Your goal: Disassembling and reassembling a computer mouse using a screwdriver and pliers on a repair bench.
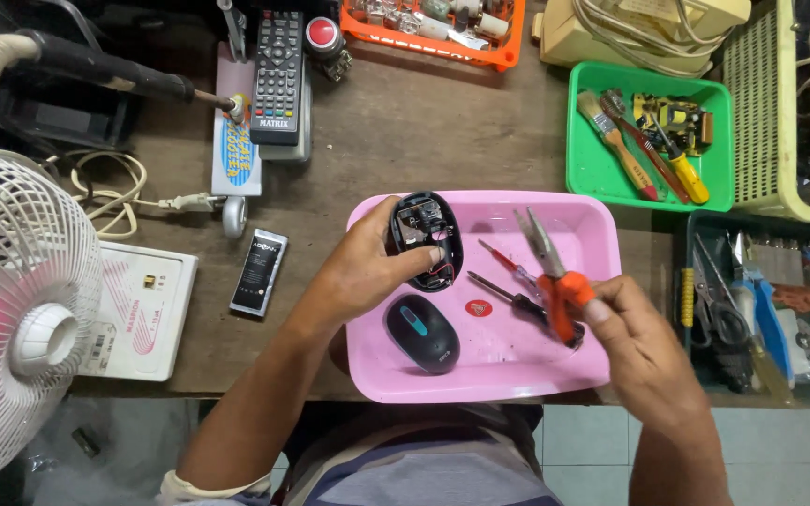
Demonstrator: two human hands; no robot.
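My left hand (367, 267) grips the opened black base of a computer mouse (427, 236), tilted up over the left part of a pink tray (508, 370), its circuit board showing. My right hand (644, 342) holds orange-handled long-nose pliers (555, 272), jaws pointing up and left over the tray. The black mouse top cover (422, 332) with a teal stripe lies in the tray near my left wrist. Two small screwdrivers (510, 281) and a red round sticker (478, 307) lie in the tray between my hands.
A white fan (21, 319) stands at the left edge beside a white box (142, 314). A black battery (260, 272), a remote control (277, 75) and a soldering iron (96, 70) lie behind. A green tray (649, 141) of tools and a tool box (761, 300) sit at the right.
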